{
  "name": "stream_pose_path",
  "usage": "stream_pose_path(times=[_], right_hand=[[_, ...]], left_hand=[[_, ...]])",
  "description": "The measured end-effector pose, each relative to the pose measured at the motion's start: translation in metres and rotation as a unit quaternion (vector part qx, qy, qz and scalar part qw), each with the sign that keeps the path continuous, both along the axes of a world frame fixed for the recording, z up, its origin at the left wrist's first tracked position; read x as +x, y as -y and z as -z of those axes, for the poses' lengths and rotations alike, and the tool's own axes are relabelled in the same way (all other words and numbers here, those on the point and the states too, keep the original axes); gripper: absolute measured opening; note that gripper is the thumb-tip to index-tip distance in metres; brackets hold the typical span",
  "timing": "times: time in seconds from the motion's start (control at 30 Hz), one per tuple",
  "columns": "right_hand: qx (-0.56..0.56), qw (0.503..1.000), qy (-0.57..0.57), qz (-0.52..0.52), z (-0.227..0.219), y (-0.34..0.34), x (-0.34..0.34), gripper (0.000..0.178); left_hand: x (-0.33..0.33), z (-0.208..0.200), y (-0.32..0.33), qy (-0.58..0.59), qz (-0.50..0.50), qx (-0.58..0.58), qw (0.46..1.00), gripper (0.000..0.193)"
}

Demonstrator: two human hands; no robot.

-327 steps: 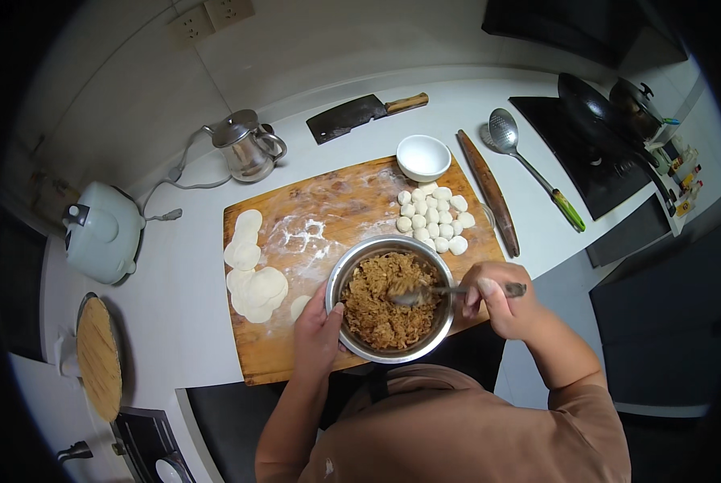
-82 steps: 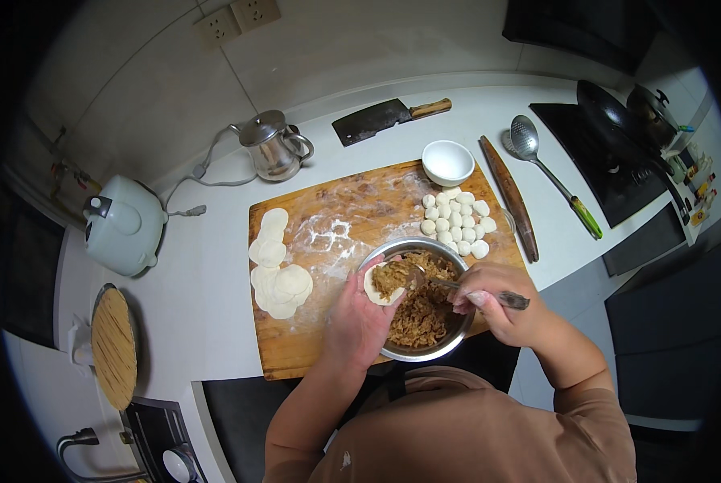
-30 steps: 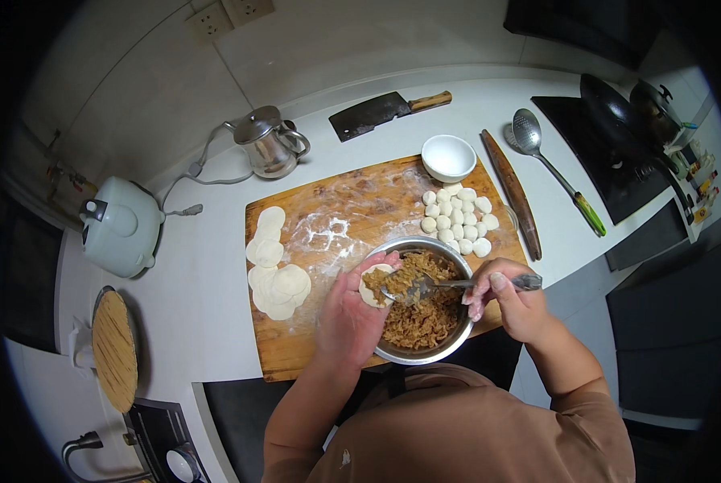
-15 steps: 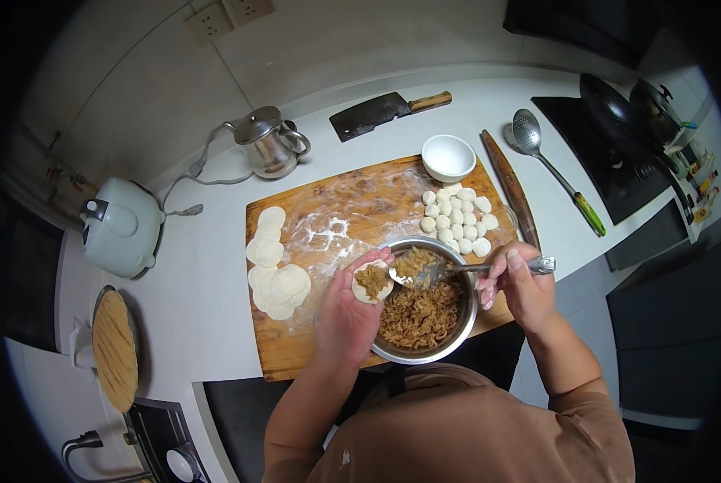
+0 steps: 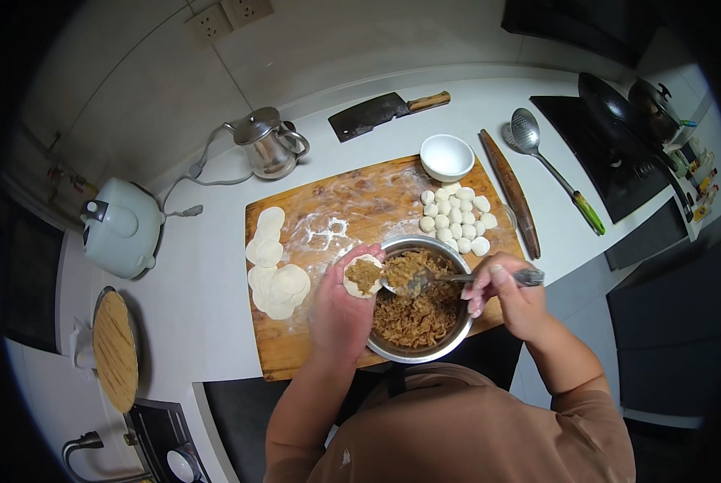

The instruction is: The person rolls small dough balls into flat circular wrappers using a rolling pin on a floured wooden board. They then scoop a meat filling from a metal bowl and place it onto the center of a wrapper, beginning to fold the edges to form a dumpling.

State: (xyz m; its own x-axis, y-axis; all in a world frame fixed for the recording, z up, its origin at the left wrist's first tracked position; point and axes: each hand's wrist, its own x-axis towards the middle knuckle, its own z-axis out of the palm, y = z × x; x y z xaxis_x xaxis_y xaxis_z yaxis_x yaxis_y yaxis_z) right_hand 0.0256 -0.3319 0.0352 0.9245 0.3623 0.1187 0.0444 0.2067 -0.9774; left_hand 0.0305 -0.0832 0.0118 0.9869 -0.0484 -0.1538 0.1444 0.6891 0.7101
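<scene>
My left hand (image 5: 340, 318) cups a round dumpling wrapper (image 5: 360, 295) beside the metal mixing bowl. A dab of brown filling (image 5: 364, 275) lies on the wrapper. In my right hand (image 5: 512, 296) is a metal spoon (image 5: 455, 278), gripped by its handle; its head, smeared with filling, hangs over the bowl next to the wrapper. Shredded brown filling (image 5: 417, 320) fills much of the mixing bowl (image 5: 467, 318), which stands at the near side of the wooden board (image 5: 360, 189). Flat wrappers (image 5: 270, 229) overlap at the board's left, and several dough pieces (image 5: 455, 216) cluster at its right.
Behind the dough stands a white bowl (image 5: 447, 158). A rolling pin (image 5: 511, 193) lies along the board's right edge, with a skimmer (image 5: 547, 165) beyond it. A cleaver (image 5: 368, 117) and a steel kettle (image 5: 270, 145) are at the back. A cooktop (image 5: 590, 153) lies far right.
My right hand and the spoon have shifted slightly left and toward me, the spoon head now lower over the bowl. My left hand has moved a little left with the wrapper.
</scene>
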Motion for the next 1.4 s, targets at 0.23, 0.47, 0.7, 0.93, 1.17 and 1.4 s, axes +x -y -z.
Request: stream_pose_path(times=[0.23,0.47,0.7,0.93,1.17,1.4], right_hand=[[-0.194,0.937,0.287,-0.035,-0.020,0.005,0.008,0.015],[-0.188,0.917,0.345,-0.076,-0.013,0.001,0.009,0.047],[-0.188,0.918,0.332,-0.107,-0.013,0.003,0.010,0.044],[-0.166,0.925,0.330,-0.086,-0.019,0.011,0.011,0.036],[-0.152,0.937,0.291,-0.121,-0.012,0.002,0.009,0.028],[-0.154,0.931,0.322,-0.077,-0.018,0.008,0.010,0.026]], left_hand=[[-0.002,-0.006,0.004,-0.064,-0.011,-0.088,0.994,0.052],[0.000,-0.008,0.005,-0.069,0.007,-0.092,0.993,0.052],[0.009,0.007,-0.007,0.014,0.005,-0.009,1.000,0.052],[0.005,-0.016,0.000,-0.080,-0.014,-0.090,0.993,0.049],[0.004,-0.014,0.004,-0.069,-0.021,-0.071,0.995,0.054],[0.004,-0.004,0.002,-0.046,-0.008,-0.124,0.991,0.054]])
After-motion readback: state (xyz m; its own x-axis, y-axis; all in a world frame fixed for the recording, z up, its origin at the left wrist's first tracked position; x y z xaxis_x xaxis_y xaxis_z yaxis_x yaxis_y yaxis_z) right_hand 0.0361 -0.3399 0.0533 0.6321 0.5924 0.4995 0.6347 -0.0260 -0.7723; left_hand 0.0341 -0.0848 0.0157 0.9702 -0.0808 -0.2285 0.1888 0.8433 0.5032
